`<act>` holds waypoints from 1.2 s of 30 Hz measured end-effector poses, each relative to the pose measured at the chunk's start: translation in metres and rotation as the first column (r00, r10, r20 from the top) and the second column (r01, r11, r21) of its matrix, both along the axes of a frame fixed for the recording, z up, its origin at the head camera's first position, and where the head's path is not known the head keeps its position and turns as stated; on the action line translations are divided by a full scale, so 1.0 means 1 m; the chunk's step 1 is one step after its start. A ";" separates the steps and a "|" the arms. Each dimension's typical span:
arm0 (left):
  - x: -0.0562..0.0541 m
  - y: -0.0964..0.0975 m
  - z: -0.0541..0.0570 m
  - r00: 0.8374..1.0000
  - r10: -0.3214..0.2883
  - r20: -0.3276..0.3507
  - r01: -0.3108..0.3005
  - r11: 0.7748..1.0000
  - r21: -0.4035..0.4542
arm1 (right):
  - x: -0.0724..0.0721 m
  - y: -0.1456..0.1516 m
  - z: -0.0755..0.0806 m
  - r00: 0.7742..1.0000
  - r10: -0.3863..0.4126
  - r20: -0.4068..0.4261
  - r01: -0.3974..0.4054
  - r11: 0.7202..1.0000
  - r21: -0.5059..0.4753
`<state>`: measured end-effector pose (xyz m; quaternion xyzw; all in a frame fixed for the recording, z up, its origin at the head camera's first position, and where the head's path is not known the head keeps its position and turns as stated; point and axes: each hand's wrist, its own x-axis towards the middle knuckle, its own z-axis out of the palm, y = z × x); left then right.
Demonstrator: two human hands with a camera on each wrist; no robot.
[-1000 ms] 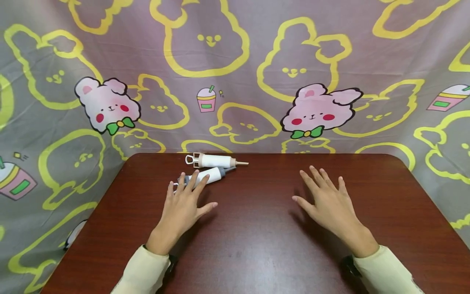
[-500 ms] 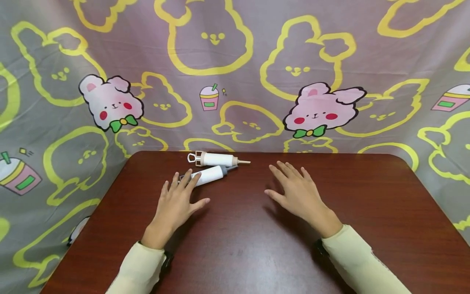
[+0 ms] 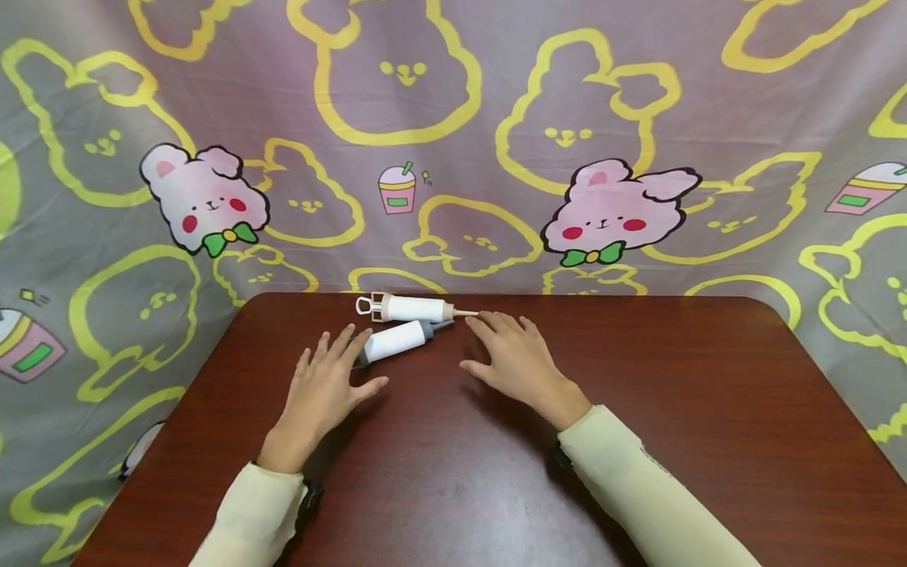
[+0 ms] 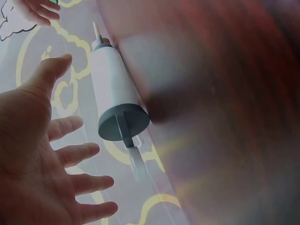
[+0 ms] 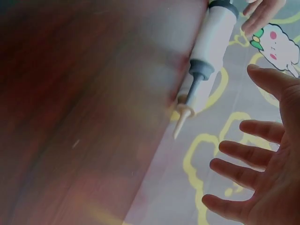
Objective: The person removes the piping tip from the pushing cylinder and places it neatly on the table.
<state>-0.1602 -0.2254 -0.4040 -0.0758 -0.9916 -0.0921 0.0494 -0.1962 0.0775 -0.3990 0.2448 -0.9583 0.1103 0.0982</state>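
Two large plastic syringes lie side by side near the table's back edge in the head view. The nearer one, a grey-tipped syringe [image 3: 394,342], has a white barrel and slants, its nozzle pointing right. Behind it lies a beige-tipped syringe [image 3: 418,309] with a white loop handle at its left end. My left hand [image 3: 319,391], fingers spread, overlaps the grey syringe's handle end and hides part of it. Over on the other side, my right hand [image 3: 523,364] is by the nozzles, its fingertips right at the beige tip. Neither hand grips anything.
A brown wooden table [image 3: 673,409] spreads out under both hands. Behind it hangs a grey-pink curtain [image 3: 453,173] printed with yellow outlines and rabbit faces, meeting the table's back edge just past the syringes.
My right hand has moved left across the table toward the nozzles. The left hand has shifted slightly left and back, uncovering more of the grey-tipped syringe. Both syringes have stayed put.
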 end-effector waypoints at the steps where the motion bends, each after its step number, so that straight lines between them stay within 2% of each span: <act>1: -0.001 -0.001 0.000 1.000 0.000 0.004 0.000 1.000 0.004 | -0.002 -0.003 0.000 1.000 0.009 0.002 -0.009 1.000 -0.003; 14: -0.012 -0.010 -0.002 0.998 -0.007 0.065 0.002 0.997 0.079 | -0.021 -0.035 -0.003 0.992 0.072 0.107 -0.071 0.997 -0.018; 22: -0.020 -0.012 -0.002 0.999 -0.041 0.031 0.037 0.992 0.121 | -0.033 -0.054 -0.003 0.982 0.125 0.142 -0.123 0.992 -0.023; 30: -0.030 -0.013 -0.005 0.997 -0.075 -0.012 0.076 0.984 0.161 | -0.042 -0.067 -0.006 0.979 0.149 0.139 -0.148 0.989 -0.017; 36: -0.037 -0.015 -0.006 0.998 -0.043 0.036 0.036 0.981 0.189 | -0.047 -0.069 -0.007 0.975 0.153 0.162 -0.147 0.988 -0.047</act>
